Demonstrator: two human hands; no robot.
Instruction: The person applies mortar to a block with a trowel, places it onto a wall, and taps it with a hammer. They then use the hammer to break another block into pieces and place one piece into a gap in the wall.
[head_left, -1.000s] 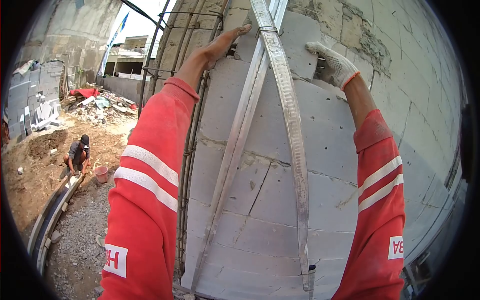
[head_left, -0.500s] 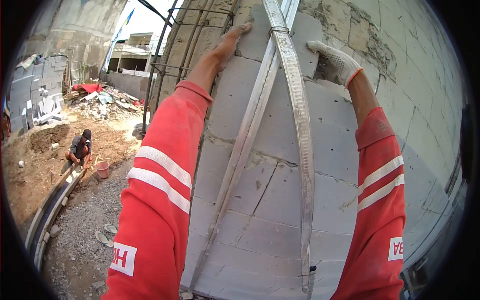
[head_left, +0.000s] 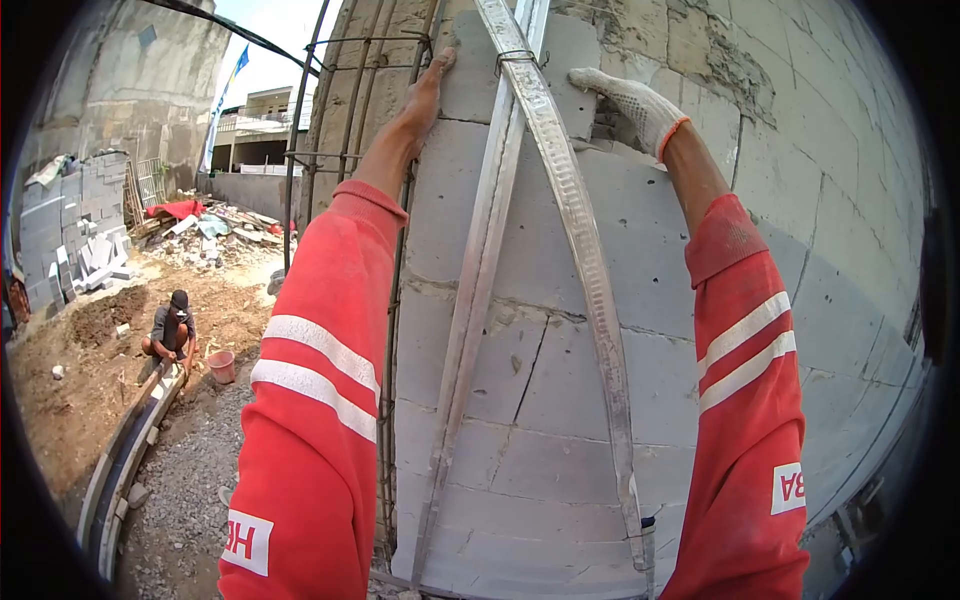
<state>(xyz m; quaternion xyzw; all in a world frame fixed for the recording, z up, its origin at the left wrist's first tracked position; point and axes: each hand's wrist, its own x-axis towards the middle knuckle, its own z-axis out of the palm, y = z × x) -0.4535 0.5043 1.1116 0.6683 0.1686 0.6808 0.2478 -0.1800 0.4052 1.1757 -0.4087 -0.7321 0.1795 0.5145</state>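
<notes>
A grey lightweight concrete block [head_left: 572, 62] sits at the top of the grey block wall [head_left: 560, 370]. My bare left hand [head_left: 425, 97] is closed against its left end, beside the rebar. Against the block's right end is my right hand [head_left: 637, 106] in a white dotted knit glove, closed on that side above a rough gap in the wall. The fingers are partly hidden on both hands. Between my arms two metal channels, a straight one [head_left: 477, 270] and a bent one [head_left: 583, 230], cross in front of the block, tied together with wire [head_left: 515, 57].
Upright rebar [head_left: 393, 330] runs along the wall's left edge. Below left, a person [head_left: 172, 328] crouches by a long curved form [head_left: 120, 450] near a red bucket [head_left: 221, 366]. Rubble [head_left: 228, 238] and stacked blocks [head_left: 70, 215] lie farther back. Gravel [head_left: 190, 480] covers the ground.
My view has shifted, so the wall, channels and both hands appear farther left. Both hands remain at the block's ends. The crouching person's head has tipped lower.
</notes>
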